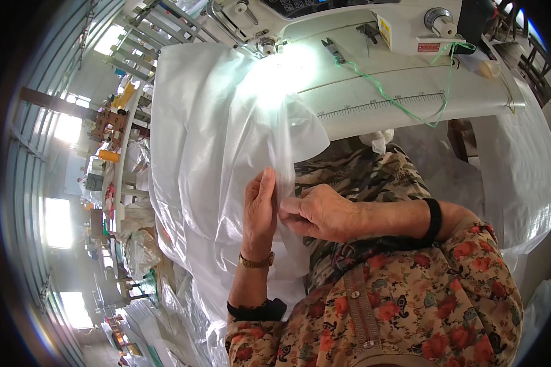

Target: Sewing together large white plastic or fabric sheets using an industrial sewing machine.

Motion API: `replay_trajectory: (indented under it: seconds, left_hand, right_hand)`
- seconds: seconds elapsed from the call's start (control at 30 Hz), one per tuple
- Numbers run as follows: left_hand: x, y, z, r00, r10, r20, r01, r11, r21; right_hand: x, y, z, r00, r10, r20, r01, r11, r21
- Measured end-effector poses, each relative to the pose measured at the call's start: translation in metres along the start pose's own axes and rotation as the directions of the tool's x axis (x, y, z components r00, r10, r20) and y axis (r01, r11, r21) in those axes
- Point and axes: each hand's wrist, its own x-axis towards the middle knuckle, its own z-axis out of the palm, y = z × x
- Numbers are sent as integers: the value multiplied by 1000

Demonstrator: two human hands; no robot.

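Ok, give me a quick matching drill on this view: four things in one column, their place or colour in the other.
Things:
1. left hand
2. right hand
3. green thread
4. sewing machine

Descriptions:
A. trails across the white table
B. gold bracelet at its wrist
C. top of the view, white
D. black band at its wrist

Pairs: 1-B, 2-D, 3-A, 4-C

We see a white sewing machine [349, 18] at the top. Green thread [404, 104] trails below it across the table [410, 79], beside a printed ruler [379, 105]. Small snips [332, 50] lie just under the machine.
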Motion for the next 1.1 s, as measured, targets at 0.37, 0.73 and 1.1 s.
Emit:
replay_trajectory:
  seconds: [0.37,0.73,1.1]
  left_hand:
    - [18,-2,0,995,-10,102,28,984,-176]
    - [24,10,16,988,63,142,-61,998,-14]
    - [26,10,14,968,146,203,-170,980,104]
  right_hand:
    - [-8,39,-15,603,604,-522,-166,734,658]
    - [22,39,-30,797,28,-603,-131,983,-128]
    - [33,26,-29,856,-93,-508,-87,944,-319]
